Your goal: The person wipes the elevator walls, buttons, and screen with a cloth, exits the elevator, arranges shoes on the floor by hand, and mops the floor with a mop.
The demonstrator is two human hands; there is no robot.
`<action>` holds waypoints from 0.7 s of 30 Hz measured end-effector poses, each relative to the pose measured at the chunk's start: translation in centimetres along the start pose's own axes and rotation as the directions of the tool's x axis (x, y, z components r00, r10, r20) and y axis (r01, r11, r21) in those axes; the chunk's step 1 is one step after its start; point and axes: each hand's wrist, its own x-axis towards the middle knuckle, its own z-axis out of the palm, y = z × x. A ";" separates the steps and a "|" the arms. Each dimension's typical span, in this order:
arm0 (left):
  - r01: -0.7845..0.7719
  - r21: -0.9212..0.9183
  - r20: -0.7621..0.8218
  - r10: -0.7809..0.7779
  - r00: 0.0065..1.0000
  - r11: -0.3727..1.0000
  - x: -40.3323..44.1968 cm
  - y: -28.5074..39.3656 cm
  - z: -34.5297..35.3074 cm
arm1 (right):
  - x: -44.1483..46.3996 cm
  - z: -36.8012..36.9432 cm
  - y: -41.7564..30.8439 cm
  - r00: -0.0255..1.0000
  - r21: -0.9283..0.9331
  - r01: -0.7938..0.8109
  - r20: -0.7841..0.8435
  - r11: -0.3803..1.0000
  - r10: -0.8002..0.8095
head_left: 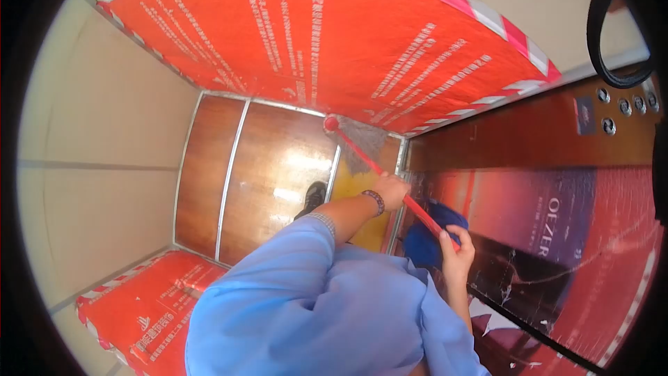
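Observation:
A mop with a red handle [358,149] slants across the elevator floor, and its grey strands [369,138] lie in the far right corner. My left hand [391,191], with a beaded bracelet at the wrist, is wrapped round the middle of the handle. Near the handle's upper end, my right hand [456,249] grips it with bent fingers. Below and beside the right hand is a dark blue rounded object [422,242], partly hidden, whose kind I cannot make out. A dark shoe [315,195] shows on the floor left of my left forearm.
Brown wood-look floor panels [268,160] with metal strips meet beige walls [104,118]. A red printed sheet [229,35] covers the far wall, another [153,313] the lower left. At right are elevator buttons [624,106] and a poster [536,216]. A black strap [597,35] hangs upper right.

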 end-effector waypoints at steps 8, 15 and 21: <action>0.049 0.070 0.172 -0.061 0.983 0.996 1.4 -8.8 2.9 | -2.4 1.9 -4.5 0.989 -0.681 0.106 0.145 0.724 -0.009; 0.014 0.071 0.293 -0.034 0.956 0.997 0.8 -8.7 0.0 | -2.9 1.1 -1.4 0.985 -0.352 -0.005 0.162 0.936 0.066; 0.068 0.083 0.326 -0.092 0.941 0.994 1.2 -12.5 0.8 | 0.1 2.6 -6.3 0.965 -0.299 0.164 0.244 0.940 -0.090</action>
